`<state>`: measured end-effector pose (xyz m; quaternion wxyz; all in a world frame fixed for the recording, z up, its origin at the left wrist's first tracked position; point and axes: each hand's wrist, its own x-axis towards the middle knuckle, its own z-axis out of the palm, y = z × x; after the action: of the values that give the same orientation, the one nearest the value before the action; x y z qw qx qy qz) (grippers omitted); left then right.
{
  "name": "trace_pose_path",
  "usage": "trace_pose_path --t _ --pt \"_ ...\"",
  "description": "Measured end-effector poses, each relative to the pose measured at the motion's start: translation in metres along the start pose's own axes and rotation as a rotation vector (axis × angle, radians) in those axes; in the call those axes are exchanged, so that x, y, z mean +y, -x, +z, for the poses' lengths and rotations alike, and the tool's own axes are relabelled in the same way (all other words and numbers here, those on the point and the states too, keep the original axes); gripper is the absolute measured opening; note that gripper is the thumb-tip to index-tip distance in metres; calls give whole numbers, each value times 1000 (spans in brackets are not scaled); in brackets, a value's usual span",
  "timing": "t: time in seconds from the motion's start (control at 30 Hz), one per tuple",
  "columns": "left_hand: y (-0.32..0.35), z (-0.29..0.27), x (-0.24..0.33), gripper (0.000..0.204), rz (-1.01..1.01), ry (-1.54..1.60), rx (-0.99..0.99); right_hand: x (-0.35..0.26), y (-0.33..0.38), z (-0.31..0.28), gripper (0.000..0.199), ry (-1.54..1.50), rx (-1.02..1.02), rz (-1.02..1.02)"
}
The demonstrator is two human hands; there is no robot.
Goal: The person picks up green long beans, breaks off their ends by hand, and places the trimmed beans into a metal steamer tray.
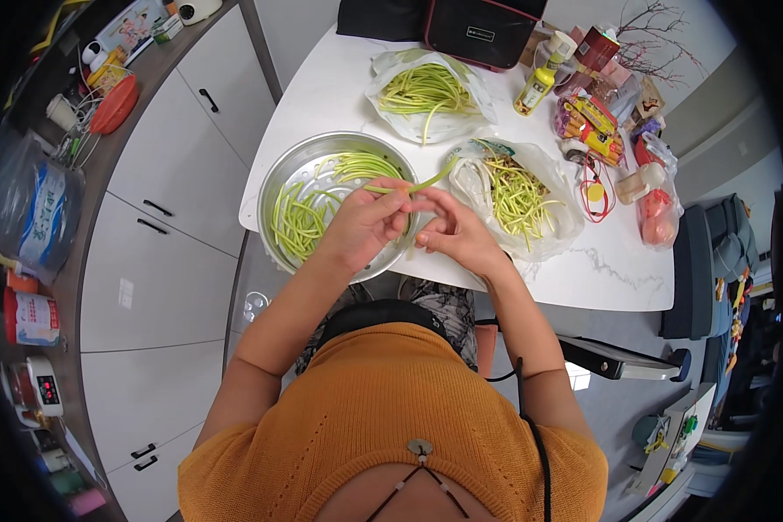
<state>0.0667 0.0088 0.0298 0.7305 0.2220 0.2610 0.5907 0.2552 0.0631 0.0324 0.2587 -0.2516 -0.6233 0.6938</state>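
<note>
My left hand and my right hand meet over the near edge of a white table, both gripping one long green bean that sticks out up and to the right. Under my left hand sits a round metal steamer tray holding several cut green bean pieces. Just right of my right hand lies an open clear plastic bag with a pile of yellowish-green beans. A second plastic bag of beans lies farther back on the table.
A dark bag stands at the table's far edge. Bottles, snack packets and a red cord crowd the right side. White cabinets and a cluttered counter run along the left. A dark chair stands at right.
</note>
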Motion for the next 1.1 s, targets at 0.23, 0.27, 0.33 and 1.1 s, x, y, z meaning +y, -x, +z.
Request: trace_pose_path --t 0.23,0.27,0.33,1.1 --pt "-1 8 -3 17 9 -45 17 21 -1 -5 35 48 -2 73" --pt "-1 8 -3 17 5 -46 17 23 0 -6 38 141 56 16" --pt "-1 8 -5 16 -3 -49 18 22 0 -3 45 217 157 -66" --pt "12 -37 8 15 270 -63 208 10 26 -15 15 465 83 33"
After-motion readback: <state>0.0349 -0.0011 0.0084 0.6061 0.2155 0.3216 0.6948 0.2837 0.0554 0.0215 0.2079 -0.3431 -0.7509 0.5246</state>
